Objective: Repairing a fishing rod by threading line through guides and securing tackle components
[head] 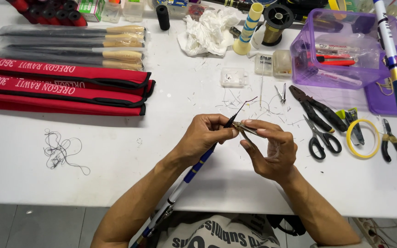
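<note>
Two bare hands meet over the white table (116,151), the left hand (205,138) pinching the thin tip of a blue-banded fishing rod (198,163), the right hand (272,149) gripping small metal tweezers (243,129) against it, black scissors (320,138) just beyond its knuckles.

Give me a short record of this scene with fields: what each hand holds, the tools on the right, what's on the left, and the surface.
left hand: pinches the thin dark tip of a blue and white rod
right hand: holds small metal tweezers against the rod tip
tools at right: black pliers, black scissors, yellow tape ring
at left: red fabric sleeves, tangle of dark thread
surface: white table
</note>
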